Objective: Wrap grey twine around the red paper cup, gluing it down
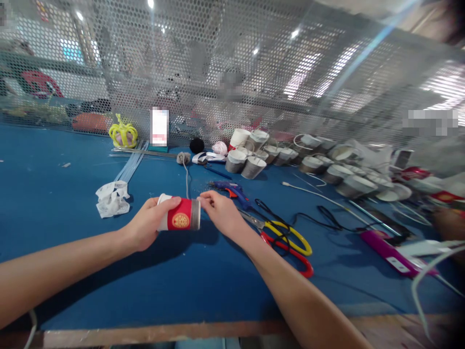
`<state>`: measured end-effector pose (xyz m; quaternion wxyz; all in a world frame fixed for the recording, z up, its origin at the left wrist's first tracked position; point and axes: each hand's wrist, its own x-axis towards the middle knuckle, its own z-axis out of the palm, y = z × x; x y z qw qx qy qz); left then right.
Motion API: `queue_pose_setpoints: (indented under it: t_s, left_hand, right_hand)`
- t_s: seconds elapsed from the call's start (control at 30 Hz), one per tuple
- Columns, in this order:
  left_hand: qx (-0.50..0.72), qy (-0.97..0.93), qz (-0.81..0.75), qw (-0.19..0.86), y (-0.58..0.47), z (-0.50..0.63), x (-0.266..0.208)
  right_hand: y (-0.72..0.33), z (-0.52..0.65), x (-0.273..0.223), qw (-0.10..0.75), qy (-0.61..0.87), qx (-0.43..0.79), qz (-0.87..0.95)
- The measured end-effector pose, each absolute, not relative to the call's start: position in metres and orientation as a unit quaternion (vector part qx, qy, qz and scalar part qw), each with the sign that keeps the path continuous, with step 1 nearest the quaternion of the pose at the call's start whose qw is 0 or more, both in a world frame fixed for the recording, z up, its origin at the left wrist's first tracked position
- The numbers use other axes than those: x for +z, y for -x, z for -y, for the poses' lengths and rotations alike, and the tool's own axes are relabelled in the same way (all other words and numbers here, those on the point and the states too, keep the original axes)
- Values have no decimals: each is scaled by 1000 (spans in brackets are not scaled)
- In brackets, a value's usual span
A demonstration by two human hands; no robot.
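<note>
My left hand (147,222) grips a paper cup (178,214), red and white with a gold emblem, lying sideways above the table. Grey yarn (195,214) is wound round the cup's base end, which points right. Beside that end my right hand (220,209) has its thumb and fingertips pinched together; whatever lies between them is hidden. From a small grey yarn ball (183,157) a strand runs toward the cup and passes out of sight behind it. A blue hot glue gun (232,191) and scissors (286,237) with yellow and red handles lie right of my right hand.
Several grey-wrapped cups (254,166) stand along the back right by a perforated metal screen (203,63). Crumpled white material (112,198) with clear sticks lies left. A purple power strip (390,252) and loose cables occupy the right. The table's wooden edge (163,333) is nearest me.
</note>
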<state>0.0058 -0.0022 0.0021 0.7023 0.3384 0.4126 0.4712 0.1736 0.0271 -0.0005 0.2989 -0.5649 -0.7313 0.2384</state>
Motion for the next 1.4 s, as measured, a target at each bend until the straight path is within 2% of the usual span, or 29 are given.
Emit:
queue_pose_setpoints:
  t_s: [0.1, 0.27, 0.87, 1.17, 1.27, 1.4]
  left_hand:
    - [483, -311, -426, 699, -5, -3, 4]
    - [478, -307, -444, 693, -4, -5, 3]
    - [481, -352, -445, 668, -5, -4, -3]
    - [437, -537, -376, 615, 3, -3, -7]
    - [430, -493, -361, 664, 5, -9, -7]
    - [420, -404, -333, 741, 8, -20, -4]
  right_hand:
    - [-176, -23, 9, 321, 558, 217, 734]
    - [-167, -6, 22, 294, 481, 262, 783]
    - [-161, -2, 13, 308, 494, 262, 770]
    - [-171, -12, 18, 314, 457, 444, 704]
    - [-173, -9, 21, 304, 447, 404, 738]
    - [-172, -4, 24, 277, 402, 274, 829]
